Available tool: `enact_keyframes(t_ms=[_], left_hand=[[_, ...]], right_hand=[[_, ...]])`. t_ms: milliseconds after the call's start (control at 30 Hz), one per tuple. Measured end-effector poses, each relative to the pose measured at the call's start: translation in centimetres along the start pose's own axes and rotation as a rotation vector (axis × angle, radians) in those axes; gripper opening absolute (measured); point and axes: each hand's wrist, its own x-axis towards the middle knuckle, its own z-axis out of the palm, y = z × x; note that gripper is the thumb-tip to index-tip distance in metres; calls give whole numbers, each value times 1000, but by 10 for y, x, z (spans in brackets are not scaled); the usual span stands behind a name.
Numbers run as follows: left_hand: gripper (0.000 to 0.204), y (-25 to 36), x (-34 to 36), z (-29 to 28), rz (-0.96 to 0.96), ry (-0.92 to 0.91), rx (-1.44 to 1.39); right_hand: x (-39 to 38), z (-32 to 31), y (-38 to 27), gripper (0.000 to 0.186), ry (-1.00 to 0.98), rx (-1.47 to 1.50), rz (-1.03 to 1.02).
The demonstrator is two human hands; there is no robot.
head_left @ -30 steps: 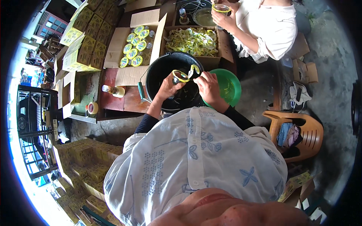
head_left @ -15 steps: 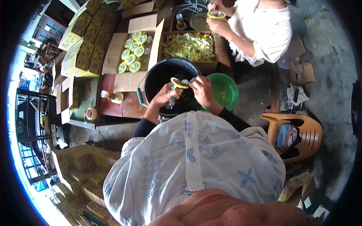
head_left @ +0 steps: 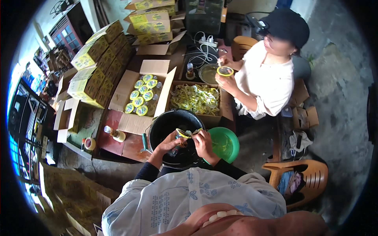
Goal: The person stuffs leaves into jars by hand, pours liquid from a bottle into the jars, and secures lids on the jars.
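At the near side of the brown-and-red wooden tabletop (head_left: 134, 149): round black plastic bucket (head_left: 156, 128). Over it, left hand (head_left: 168, 144) grips a clear plastic cup with yellow rim (head_left: 182, 133); right hand (head_left: 204, 145) pinches a yellow-and-white film strip (head_left: 196, 131) at that rim. Likely best: steady cup without squashing, pull strip slowly, low over bucket for drips. Around: open cardboard carton (head_left: 136, 124) of yellow-lidded cups (head_left: 147, 95), second cardboard carton (head_left: 225, 106) of yellow scraps (head_left: 195, 99), round green plastic basin (head_left: 231, 142) just beside right hand. Bucket's green-gripped handle (head_left: 144, 141) sticks out left, possible snag.
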Motion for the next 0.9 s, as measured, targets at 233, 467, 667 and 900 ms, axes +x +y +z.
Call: enact_keyframes(t_ms=[233, 467, 667, 900], left_hand=[[45, 16, -13, 5, -50, 69, 194], [60, 4, -27, 12, 78, 212, 420], [68, -10, -31, 14, -36, 296, 400], [56, -9, -27, 8, -75, 239, 294]], right_hand=[[0, 2, 1, 7, -32, -9, -26], [7, -4, -11, 8, -172, 60, 70], [0, 5, -12, 12, -187, -34, -5], [0, 8, -11, 8, -164, -56, 2]])
